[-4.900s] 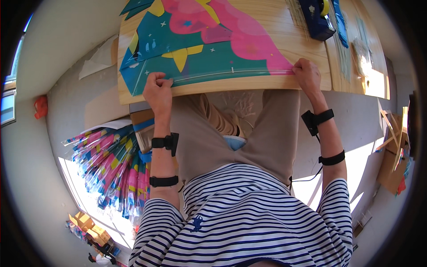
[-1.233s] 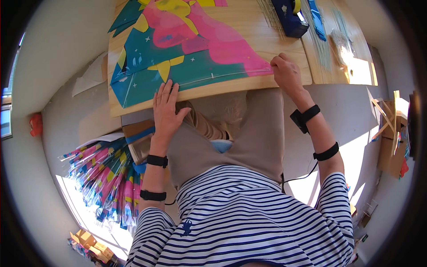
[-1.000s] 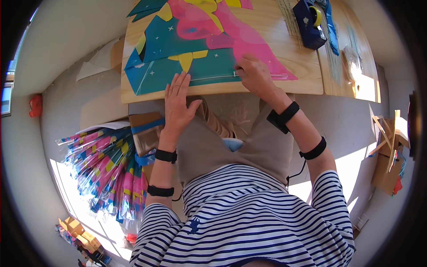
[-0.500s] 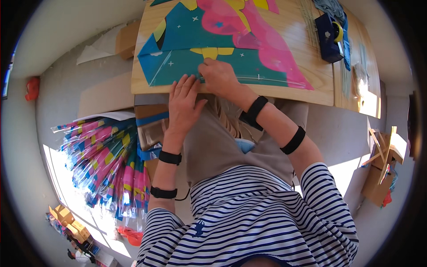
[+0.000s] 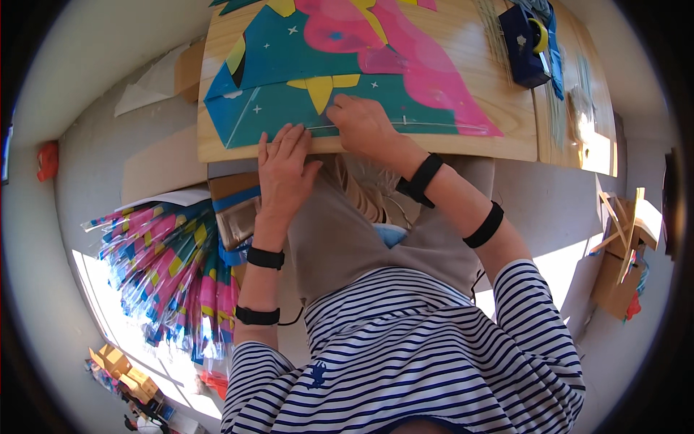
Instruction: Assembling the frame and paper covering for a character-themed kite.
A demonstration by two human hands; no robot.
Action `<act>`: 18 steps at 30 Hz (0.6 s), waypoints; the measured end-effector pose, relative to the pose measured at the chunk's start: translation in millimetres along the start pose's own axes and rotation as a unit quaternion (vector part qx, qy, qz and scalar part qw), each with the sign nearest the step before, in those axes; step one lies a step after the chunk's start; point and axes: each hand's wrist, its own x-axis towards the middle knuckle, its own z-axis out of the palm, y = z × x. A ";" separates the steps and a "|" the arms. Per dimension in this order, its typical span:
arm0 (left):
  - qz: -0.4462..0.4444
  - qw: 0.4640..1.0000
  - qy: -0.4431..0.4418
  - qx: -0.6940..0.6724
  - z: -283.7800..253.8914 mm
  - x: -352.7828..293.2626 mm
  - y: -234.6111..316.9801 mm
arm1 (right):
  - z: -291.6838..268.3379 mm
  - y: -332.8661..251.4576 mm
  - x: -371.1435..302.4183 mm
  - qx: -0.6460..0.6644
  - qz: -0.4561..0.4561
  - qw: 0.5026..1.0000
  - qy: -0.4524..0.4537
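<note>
A teal and pink printed kite sheet (image 5: 340, 64) with yellow shapes and small white stars lies spread on the wooden table. A thin white rod (image 5: 434, 125) runs along its near edge. My left hand (image 5: 284, 170) rests on that edge with fingers stretched out flat, its fingertips on the sheet. Just right of it, my right hand (image 5: 365, 129) is closed in a pinch at the rod line, below the yellow star shape. Whatever sits between its fingertips is hidden.
A dark blue tape dispenser (image 5: 525, 47) with yellow tape stands at the table's far right, beside several thin rods (image 5: 497, 43). Bundles of folded, plastic-wrapped kites (image 5: 170, 267) hang or lie at my left. A cardboard box (image 5: 618, 278) sits at lower right.
My right hand has slid a little to the right along the sheet's near edge, away from my left hand. The left hand stays flat on the edge. The whole view has shifted slightly.
</note>
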 end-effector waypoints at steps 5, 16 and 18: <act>-0.006 1.000 -0.003 0.005 0.9 -0.1 3.7 | -30.4 30.7 -31.9 -0.014 0.009 1.000 0.009; -0.019 0.999 -0.023 0.026 -2.0 -0.3 5.5 | -54.6 58.8 -62.3 -0.049 0.053 0.997 0.013; -0.023 0.999 -0.030 0.024 -4.8 0.9 6.1 | -58.5 64.8 -64.7 -0.008 0.094 0.995 0.042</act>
